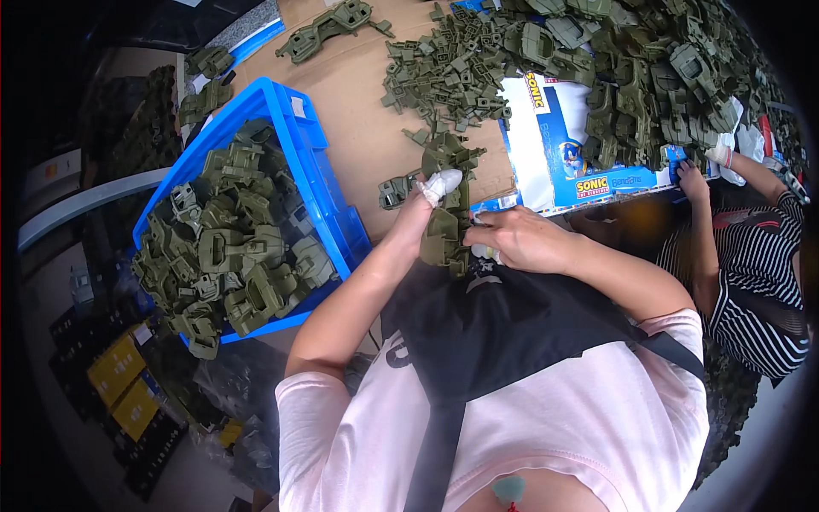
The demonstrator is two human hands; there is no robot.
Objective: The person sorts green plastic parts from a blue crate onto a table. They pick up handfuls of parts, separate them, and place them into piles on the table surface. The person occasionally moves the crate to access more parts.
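Right of a blue bin [311, 171], a green part [442, 237] is clasped by the left hand [438, 186] and touched by the curled right hand [520, 240], whose grip cannot be told.

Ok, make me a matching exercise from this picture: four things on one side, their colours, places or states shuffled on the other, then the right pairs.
Things
1. Left hand
2. Crate
3. Small green parts
4. Apron

Descriptions
A. Black, worn over a pink top
B. Blue, filled with bulky green pieces
C. White covering at the fingers, beside a green piece
D. Heaped on the cardboard

Pairs: 1-C, 2-B, 3-D, 4-A
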